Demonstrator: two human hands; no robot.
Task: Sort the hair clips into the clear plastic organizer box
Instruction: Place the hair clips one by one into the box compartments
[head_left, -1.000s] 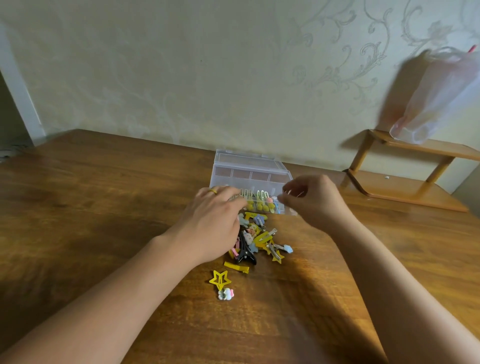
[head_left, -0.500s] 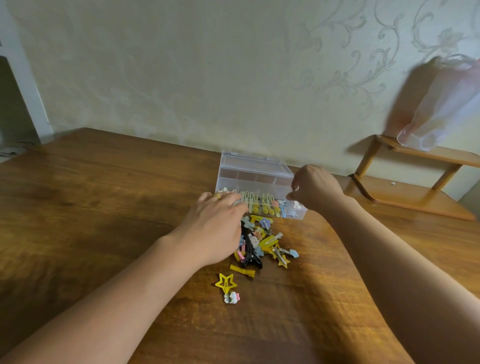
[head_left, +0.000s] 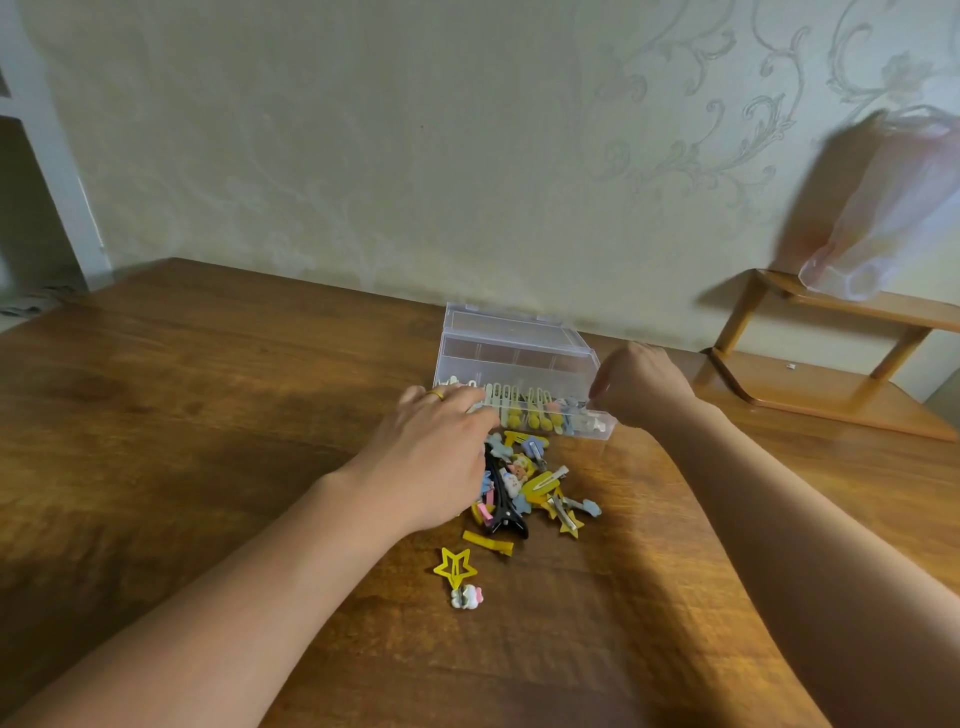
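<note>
- While only the head view is given, it shows the organizer box (head_left: 519, 364) lying on the wooden table (head_left: 208, 415) near its far edge, close to the wall (head_left: 363, 156), with its long axis running left to right and its open top facing up.
- Box: clear plastic, with dividers inside; its lid stands open at the back. The front row holds pale and yellow clips set side by side, their long axes pointing front to back.
- Loose hair clips (head_left: 530, 483) lie heaped on the table just in front of the box: yellow, blue, pink and white pieces, pointing every which way.
- A black clip (head_left: 504, 512) lies in the heap with its long axis running toward the near edge.
- A yellow star clip (head_left: 455, 567) lies apart from the heap, nearer the near edge, with a small white and pink clip (head_left: 467, 596) just beside it.
- Left hand (head_left: 436, 457): palm down over the left side of the heap, fingers reaching to the front wall of the box; whether they hold anything cannot be told.
- Right hand (head_left: 641, 384): at the right end of the box, fingers curled; what they pinch, if anything, is hidden.
- A wooden shelf (head_left: 831, 384) stands by the far right corner, with a plastic bag (head_left: 893, 208) hanging above.
</note>
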